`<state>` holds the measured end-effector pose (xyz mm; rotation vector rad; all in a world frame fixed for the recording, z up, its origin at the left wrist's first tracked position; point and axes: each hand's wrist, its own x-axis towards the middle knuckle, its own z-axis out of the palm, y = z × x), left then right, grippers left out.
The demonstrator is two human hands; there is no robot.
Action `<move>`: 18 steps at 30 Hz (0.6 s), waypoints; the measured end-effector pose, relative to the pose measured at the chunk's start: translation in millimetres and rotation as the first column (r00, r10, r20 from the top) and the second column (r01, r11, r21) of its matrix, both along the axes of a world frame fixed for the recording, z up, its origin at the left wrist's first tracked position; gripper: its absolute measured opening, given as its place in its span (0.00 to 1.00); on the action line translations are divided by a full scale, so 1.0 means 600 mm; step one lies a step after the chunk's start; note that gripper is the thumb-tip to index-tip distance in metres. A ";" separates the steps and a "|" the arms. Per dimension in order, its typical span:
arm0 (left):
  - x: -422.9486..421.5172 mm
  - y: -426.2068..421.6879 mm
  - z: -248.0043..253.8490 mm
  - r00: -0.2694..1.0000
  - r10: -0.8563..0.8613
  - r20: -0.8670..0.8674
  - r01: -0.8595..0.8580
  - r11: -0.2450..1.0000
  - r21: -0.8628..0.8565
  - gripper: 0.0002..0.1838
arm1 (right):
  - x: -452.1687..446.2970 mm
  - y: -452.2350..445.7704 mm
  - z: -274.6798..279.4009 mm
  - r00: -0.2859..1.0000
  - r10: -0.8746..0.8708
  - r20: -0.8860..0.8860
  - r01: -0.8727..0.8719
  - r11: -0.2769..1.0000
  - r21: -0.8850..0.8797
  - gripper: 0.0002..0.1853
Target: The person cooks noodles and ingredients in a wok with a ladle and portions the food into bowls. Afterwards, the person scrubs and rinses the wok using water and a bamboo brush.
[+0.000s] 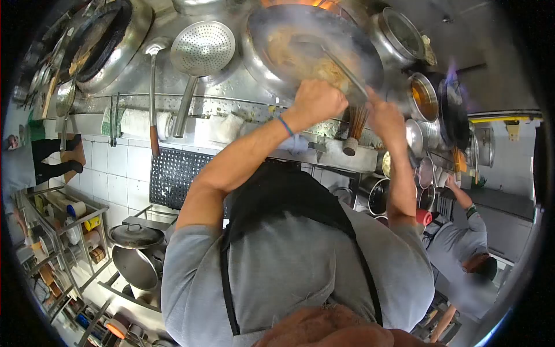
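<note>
A large wok [374,63] sits on the stove, steaming, with flame behind it. In it lies yellowish-brown food [283,49], blurred by steam. My left hand [319,104], with a blue band on its wrist, is closed in a fist at the wok's near rim; the part it grips is hidden. Over on the right, my right hand [386,118] is wrapped round the long handle of a ladle [346,68]. The ladle's head dips into the food and is partly veiled by steam.
Left of the wok lie a perforated skimmer [203,49] and a wooden-handled ladle [153,87]. A bamboo brush [356,124] stands near my right hand. Pots, including one of orange liquid [425,95], crowd the right. Another person [462,243] works beyond them.
</note>
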<state>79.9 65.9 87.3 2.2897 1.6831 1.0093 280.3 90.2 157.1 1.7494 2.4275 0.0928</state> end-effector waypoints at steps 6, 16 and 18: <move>-0.019 -0.033 -0.003 0.998 -0.016 -0.067 0.012 0.998 -0.067 0.15 | 0.105 -0.049 0.092 0.994 -0.047 -0.100 0.031 0.987 -0.156 0.25; -0.016 -0.049 -0.059 0.998 0.035 -0.047 -0.036 0.999 -0.022 0.16 | 0.057 0.026 -0.023 0.976 -0.079 -0.201 0.070 0.996 -0.051 0.21; -0.023 -0.074 -0.064 0.999 0.000 -0.053 0.002 1.000 0.031 0.15 | 0.080 0.027 -0.010 0.960 -0.116 -0.256 0.097 0.991 -0.087 0.22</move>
